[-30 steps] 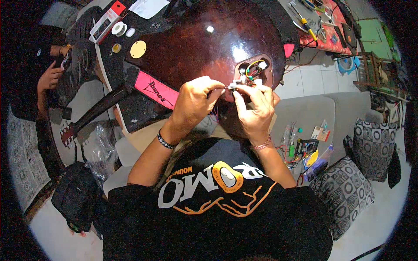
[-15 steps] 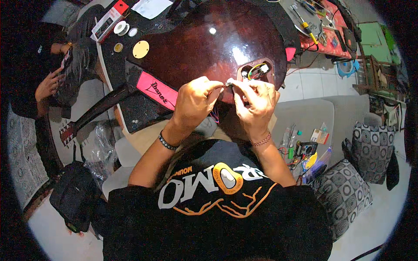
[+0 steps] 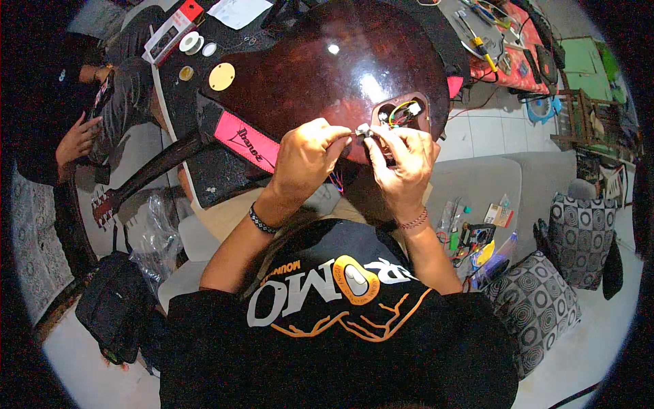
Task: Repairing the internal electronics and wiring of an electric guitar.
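A dark reddish-brown guitar [image 3: 300, 82] lies with its back facing up, its neck pointing to the lower left. Near its right end is an open control cavity [image 3: 407, 111] with coloured wires and a white connector inside. Just left of that opening, my right hand [image 3: 407, 158] pinches a small silver metal part [image 3: 363, 129], possibly a potentiometer. My left hand [image 3: 310, 153] is closed in a pinch at the part's left side; what lies between its fingertips is too small to name. Thin red and blue wires [image 3: 336, 182] hang below, between my hands.
A pink strap [image 3: 247, 142] runs beside the guitar's neck. Solder spool [image 3: 191, 43], round cream cover plate [image 3: 221, 77] and a red-white box [image 3: 174, 31] are at the far left. Tools [image 3: 480, 44] cover a red-clothed table at right. Another person's hand [image 3: 78, 140] shows at left.
My right fingers have shifted slightly, and the silver part between my hands shows more plainly. My left hand keeps nearly the same pinch. The guitar has not visibly moved.
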`<state>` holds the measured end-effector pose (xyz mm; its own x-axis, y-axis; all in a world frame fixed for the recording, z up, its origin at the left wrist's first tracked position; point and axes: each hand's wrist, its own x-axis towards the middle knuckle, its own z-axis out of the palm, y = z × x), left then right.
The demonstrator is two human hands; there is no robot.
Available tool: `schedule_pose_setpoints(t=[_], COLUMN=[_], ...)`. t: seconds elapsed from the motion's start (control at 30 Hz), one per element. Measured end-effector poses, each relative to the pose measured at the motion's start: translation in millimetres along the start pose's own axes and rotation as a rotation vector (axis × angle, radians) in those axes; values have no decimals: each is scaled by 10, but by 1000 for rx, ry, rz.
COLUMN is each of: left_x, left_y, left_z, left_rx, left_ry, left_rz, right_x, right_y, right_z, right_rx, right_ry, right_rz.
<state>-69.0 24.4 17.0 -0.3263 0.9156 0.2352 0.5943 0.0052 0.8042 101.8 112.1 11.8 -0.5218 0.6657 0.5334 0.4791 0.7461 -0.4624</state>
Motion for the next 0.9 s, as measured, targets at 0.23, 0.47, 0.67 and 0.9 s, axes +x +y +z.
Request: schedule_pose_setpoints(t=[0.23,0.47,0.67,0.9], left_x=[4,8,13,8], left_y=[-39,-21,-9,-50], left_z=[-19,-25,-31,-22], left_rx=[66,72,67,72], left_ry=[-3,-12,-17,-22], left_rz=[59,57,58,64], right_x=[-16,-64,-116,-186], right_y=[25,37,40,70], right_z=[3,-25,-62,-50], right_rx=[8,17,42,45], right_ry=[11,-5,-14,-17], right_rz=[-4,-6,-9,-21])
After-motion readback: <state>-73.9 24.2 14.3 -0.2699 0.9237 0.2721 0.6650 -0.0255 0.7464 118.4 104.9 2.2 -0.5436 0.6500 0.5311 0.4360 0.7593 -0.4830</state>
